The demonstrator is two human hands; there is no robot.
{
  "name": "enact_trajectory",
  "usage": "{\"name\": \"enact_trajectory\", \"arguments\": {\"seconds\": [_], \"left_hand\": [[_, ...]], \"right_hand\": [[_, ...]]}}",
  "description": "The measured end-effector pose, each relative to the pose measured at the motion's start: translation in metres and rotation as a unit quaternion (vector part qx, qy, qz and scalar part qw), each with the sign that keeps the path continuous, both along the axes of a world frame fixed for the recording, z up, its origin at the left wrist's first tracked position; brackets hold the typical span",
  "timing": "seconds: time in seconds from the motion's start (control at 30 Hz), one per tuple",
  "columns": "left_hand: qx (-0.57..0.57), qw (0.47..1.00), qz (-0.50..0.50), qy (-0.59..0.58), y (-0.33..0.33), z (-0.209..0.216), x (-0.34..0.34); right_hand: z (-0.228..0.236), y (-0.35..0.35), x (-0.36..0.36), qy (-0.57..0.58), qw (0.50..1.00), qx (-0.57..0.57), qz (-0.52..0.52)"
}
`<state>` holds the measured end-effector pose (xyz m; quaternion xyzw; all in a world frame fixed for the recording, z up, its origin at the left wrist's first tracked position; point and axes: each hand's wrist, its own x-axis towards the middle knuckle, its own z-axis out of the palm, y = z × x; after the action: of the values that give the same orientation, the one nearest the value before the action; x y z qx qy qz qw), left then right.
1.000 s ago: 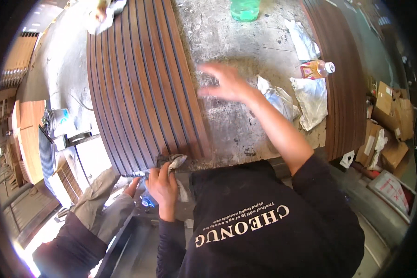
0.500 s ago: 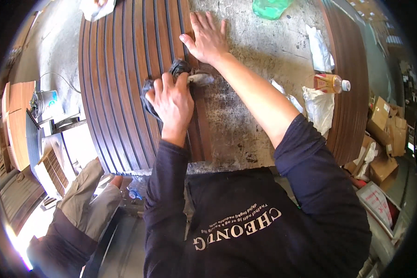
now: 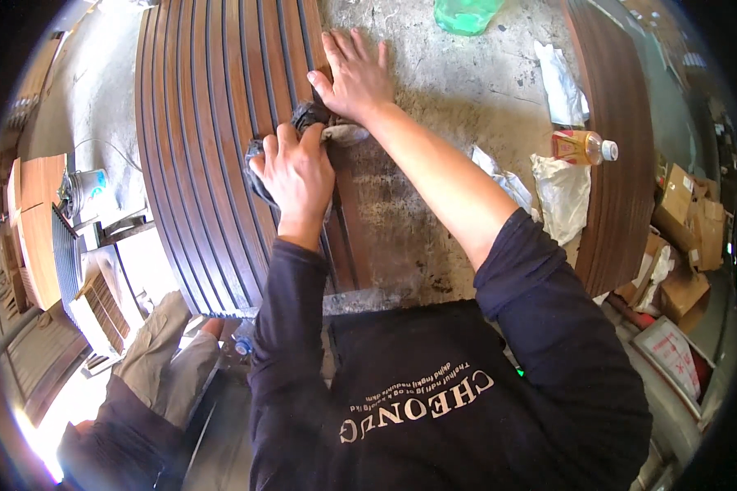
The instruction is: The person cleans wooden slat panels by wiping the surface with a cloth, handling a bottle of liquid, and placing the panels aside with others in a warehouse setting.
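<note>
The left hand [image 3: 296, 172] has its grip clenched around a dark rag [image 3: 258, 164], pressing it onto the ribbed brown wooden panel [image 3: 209, 123] that lies flat on the grey worktop [image 3: 467, 90]. The right hand [image 3: 354, 74] lies released, fingers spread flat on the panel's edge just beyond the rag, apparently steadying it.

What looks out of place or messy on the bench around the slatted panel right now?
Crumpled white wrappers and a capped bottle lying on its side litter the stained bench right of the slatted panel. The panel itself shows no damage. The left hand presses a dark rag on it; the right hand lies flat at its edge.
</note>
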<state>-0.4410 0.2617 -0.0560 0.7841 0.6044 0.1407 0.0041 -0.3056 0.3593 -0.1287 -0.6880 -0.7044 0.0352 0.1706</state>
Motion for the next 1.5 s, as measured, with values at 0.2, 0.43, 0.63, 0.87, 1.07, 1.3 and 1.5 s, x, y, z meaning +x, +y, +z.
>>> {"name": "enact_trajectory", "arguments": {"seconds": [0.2, 0.43, 0.63, 0.87, 1.07, 1.3, 1.5], "left_hand": [[-0.094, 0.994, 0.027, -0.048, -0.156, 0.003, -0.017], [0.016, 0.998, 0.053, 0.027, -0.007, -0.005, -0.004], [-0.002, 1.0, 0.001, 0.021, -0.05, -0.012, -0.019], [-0.185, 0.981, 0.059, 0.016, -0.256, 0.016, -0.121], [-0.133, 0.967, 0.206, -0.07, -0.252, 0.045, -0.165], [-0.085, 0.955, 0.231, -0.167, -0.253, 0.041, -0.2], [-0.013, 0.953, 0.252, -0.17, -0.195, 0.021, -0.285]], "right_hand": [[0.0, -0.006, 0.024, -0.027, 0.999, -0.02, -0.028], [0.0, -0.001, 0.011, -0.004, 1.0, 0.012, -0.012], [-0.001, -0.005, 0.016, 0.02, 1.0, -0.009, -0.016], [-0.001, -0.002, 0.015, 0.007, 1.0, 0.011, -0.015], [0.002, 0.002, 0.021, 0.011, 1.0, 0.012, -0.011], [0.009, -0.049, 0.023, 0.059, 0.997, -0.048, 0.018], [0.022, -0.201, -0.001, 0.031, 0.995, -0.084, 0.035]]}}
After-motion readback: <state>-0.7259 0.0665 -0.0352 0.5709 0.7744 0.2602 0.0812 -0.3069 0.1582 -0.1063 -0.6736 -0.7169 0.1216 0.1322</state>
